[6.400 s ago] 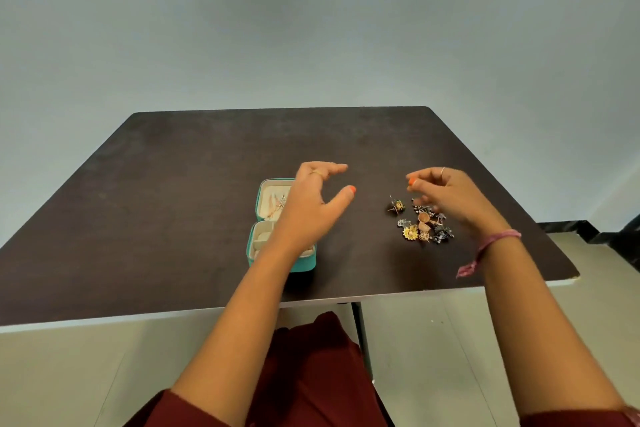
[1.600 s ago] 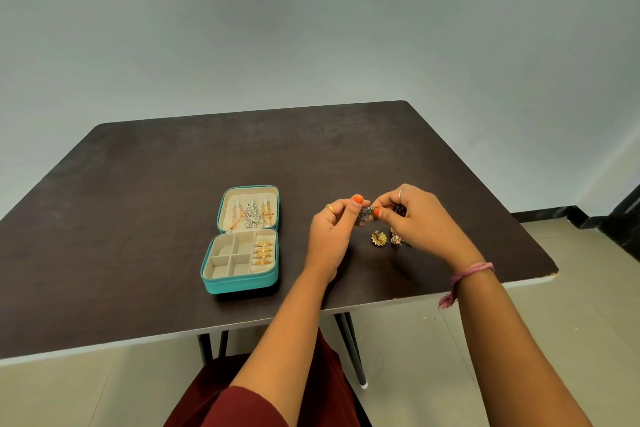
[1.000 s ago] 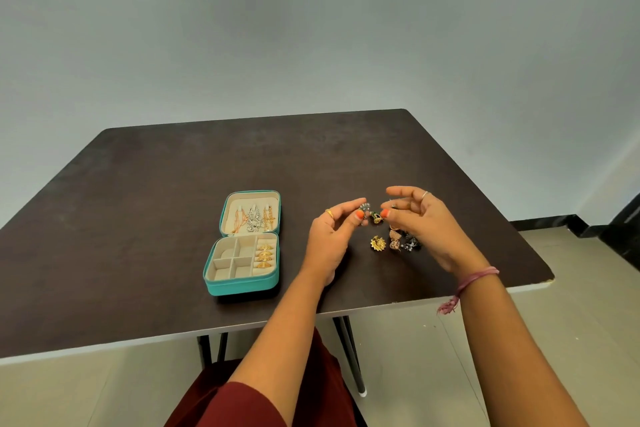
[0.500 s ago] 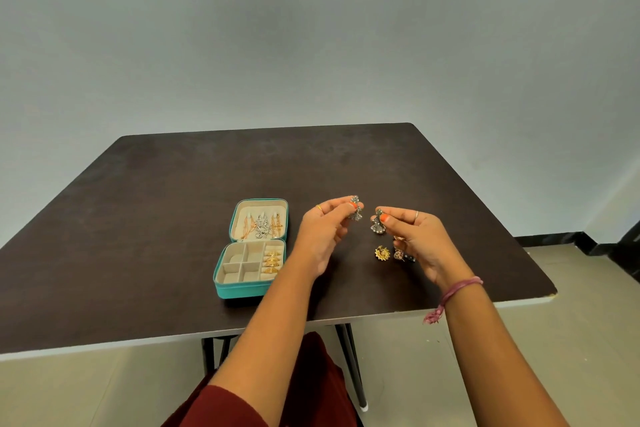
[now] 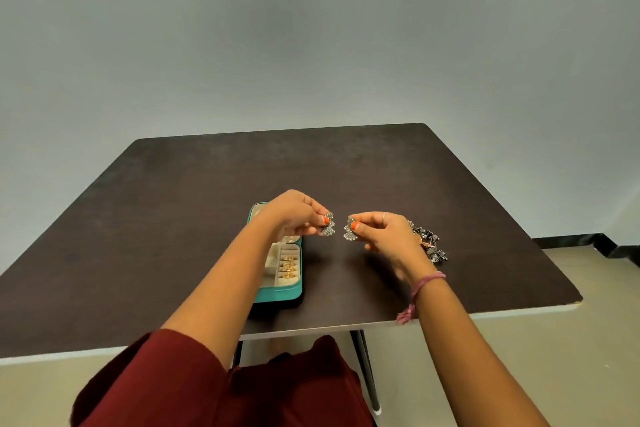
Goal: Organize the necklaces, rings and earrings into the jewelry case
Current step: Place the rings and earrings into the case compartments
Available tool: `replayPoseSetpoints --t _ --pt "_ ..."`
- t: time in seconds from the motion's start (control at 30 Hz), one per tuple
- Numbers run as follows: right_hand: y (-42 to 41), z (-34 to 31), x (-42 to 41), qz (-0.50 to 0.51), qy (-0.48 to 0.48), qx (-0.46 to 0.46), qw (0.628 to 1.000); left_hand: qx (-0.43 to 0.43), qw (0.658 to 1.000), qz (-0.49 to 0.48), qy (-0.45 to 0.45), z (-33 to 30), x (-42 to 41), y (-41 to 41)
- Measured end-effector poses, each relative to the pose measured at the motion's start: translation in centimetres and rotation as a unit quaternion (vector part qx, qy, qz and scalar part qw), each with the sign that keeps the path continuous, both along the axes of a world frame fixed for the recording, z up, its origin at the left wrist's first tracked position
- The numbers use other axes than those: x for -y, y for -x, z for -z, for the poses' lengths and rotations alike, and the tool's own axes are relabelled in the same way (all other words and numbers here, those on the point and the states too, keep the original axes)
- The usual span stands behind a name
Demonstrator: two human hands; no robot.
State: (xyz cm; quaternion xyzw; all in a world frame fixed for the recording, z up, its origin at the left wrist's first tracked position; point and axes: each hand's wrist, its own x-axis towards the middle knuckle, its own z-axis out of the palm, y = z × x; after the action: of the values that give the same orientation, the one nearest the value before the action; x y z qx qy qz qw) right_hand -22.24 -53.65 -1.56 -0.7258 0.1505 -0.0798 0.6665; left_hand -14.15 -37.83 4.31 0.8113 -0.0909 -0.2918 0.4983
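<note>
Both hands have drifted toward the case since half a second ago, so the left forearm now crosses over the teal jewelry case and hides much of it, where before the case lay clear of that arm. Each hand pinches one silver fan-shaped earring: the left hand holds the left earring between thumb and forefinger, and the right hand holds the right earring the same way. The two pieces hang apart with a small gap between them, raised above the desk.

The case sits directly below and just behind the left wrist, its long axis running away from the person, lid end farther off. Its near half shows a column of gold rings on the side toward the right hand. The left hand is plainly the nearer one; the right would have to cross the gap to reach it. My judgement is that the pair goes in together, most easily led by the left hand.

Beyond the right hand, just beside its knuckles, lies the pile of remaining earrings, still to be sorted.
</note>
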Motion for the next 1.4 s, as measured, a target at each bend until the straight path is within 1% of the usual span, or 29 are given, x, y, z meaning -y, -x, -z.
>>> replayPoseSetpoints --t 0.1,0.3,0.33,0.4,0.5,0.57,0.63,0.7,0.77,0.83,0.87,0.9,0.93,0.97,1.0,1.07,1.1,1.2,1.3,1.4 --pt "-1.2 0.7 -1.2 0.008 0.032 -0.022 0.999 0.022 0.998 0.008 -0.061 0.2 0.4 -0.4" --pt "-2.7 1.9 -1.9 0.026 0.174 -0.051 0.983 0.063 0.979 0.059 -0.186 0.9 1.3 -1.5" --pt "-2.8 1.9 -1.8 0.023 0.191 -0.054 0.98 0.07 0.975 0.066 -0.2 1.1 1.4 -1.7" --pt "-3.0 1.6 -1.8 0.008 0.218 -0.067 0.974 0.091 0.973 0.051 -0.205 1.3 1.5 -1.9" --pt "-3.1 1.2 -1.6 -0.017 0.214 -0.098 0.972 0.123 0.972 0.032 -0.199 1.7 1.8 -2.2" --pt "-3.2 1.1 -1.5 -0.019 0.203 -0.107 0.973 0.127 0.965 0.042 -0.227 1.4 2.0 -1.8" --pt "-3.3 1.1 -1.4 -0.017 0.194 -0.108 0.975 0.146 0.96 0.018 -0.239 1.1 2.3 -1.5" --pt "-3.3 1.1 -1.5 -0.017 0.192 -0.109 0.975 0.172 0.953 0.018 -0.249 1.2 2.5 -1.7" --pt "-3.3 1.0 -1.6 -0.02 0.197 -0.112 0.974 0.184 0.939 0.03 -0.287 1.4 2.5 -1.9" --pt "-3.3 0.9 -1.6 -0.025 0.197 -0.116 0.973 0.167 0.941 0.041 -0.292 1.4 2.6 -1.8" --pt "-3.2 0.9 -1.6 -0.027 0.192 -0.118 0.974 0.184 0.928 0.075 -0.315 1.2 2.5 -1.6" --pt "-3.2 0.9 -1.5 -0.03 0.185 -0.118 0.975 0.183 0.933 0.077 -0.299 1.0 2.5 -1.6" --pt "-3.1 0.8 -1.3 -0.031 0.178 -0.117 0.977 0.193 0.93 0.076 -0.302 0.7 2.3 -1.7" --pt "-3.0 0.7 -1.1 -0.032 0.172 -0.114 0.978 0.172 0.943 0.046 -0.28 0.6 2.3 -2.0" --pt "-2.9 0.6 -0.8 -0.03 0.168 -0.11 0.979 0.166 0.945 0.046 -0.278 0.6 2.1 -2.1" --pt "-2.6 0.3 0.0 -0.02 0.163 -0.101 0.981 0.157 0.962 0.02 -0.221 0.0 2.0 -2.5" --pt "-2.5 0.2 0.5 -0.013 0.162 -0.095 0.982 0.17 0.962 0.021 -0.214 -0.5 2.0 -2.7" --pt "-1.7 -0.6 2.2 0.008 0.177 -0.072 0.982 0.229 0.941 0.023 -0.247 -1.7 2.0 -3.1" --pt "-0.4 -1.8 4.0 0.02 0.208 -0.05 0.977 0.257 0.943 0.028 -0.211 -2.4 2.4 -2.5" --pt "0.9 -2.8 5.6 0.036 0.244 -0.037 0.968 0.292 0.932 0.041 -0.21 -2.3 3.1 -1.9"
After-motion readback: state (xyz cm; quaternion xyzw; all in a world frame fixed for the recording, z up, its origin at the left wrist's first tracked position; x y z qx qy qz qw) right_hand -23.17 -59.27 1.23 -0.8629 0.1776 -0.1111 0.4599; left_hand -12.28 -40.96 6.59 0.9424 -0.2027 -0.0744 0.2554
